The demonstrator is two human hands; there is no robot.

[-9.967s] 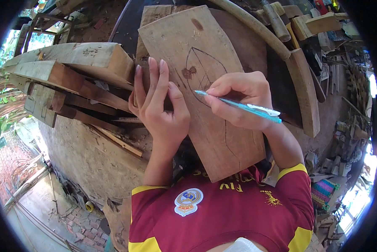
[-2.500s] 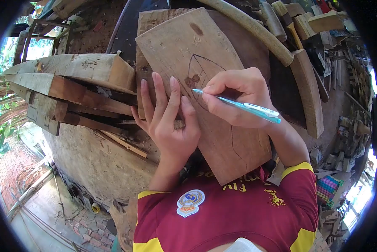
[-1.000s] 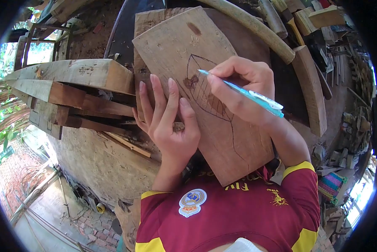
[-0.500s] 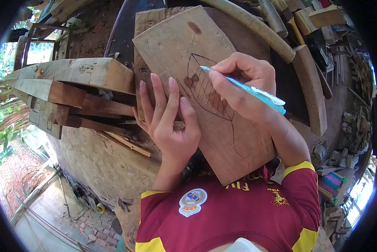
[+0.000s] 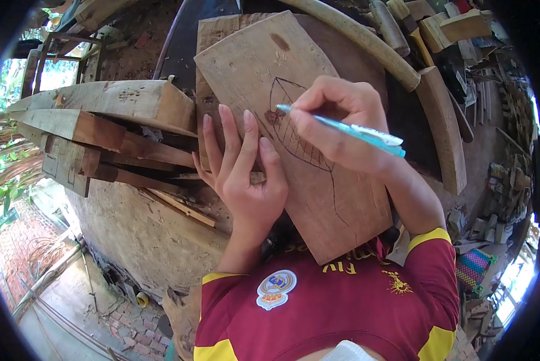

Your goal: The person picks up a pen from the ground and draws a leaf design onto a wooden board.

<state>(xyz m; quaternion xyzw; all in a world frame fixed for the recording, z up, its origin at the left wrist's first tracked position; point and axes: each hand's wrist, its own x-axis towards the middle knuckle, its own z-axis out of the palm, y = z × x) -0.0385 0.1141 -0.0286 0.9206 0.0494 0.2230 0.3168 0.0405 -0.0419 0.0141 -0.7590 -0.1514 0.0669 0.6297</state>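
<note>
A flat wooden board slants across the middle, its lower end against the maroon shirt. On it is a dark leaf outline with a long stem and inner lines, beside a brown knot. My right hand pinches a light-blue pen, whose tip is at the leaf's upper left part near the knot. The hand covers the leaf's right side. My left hand has its fingers spread along the board's left edge, with nothing held in it. Another wooden piece lies beneath the board.
Thick wooden beams stack up at the left. Behind the board runs a curved pole, and a curved plank stands to the right. A woven multicoloured item sits at the lower right, near scattered wood scraps.
Over the last half second the pen tip has moved left and slightly down, towards the knot. Compared with ten seconds ago, the leaf has more inner lines. My left hand has moved right and down.
</note>
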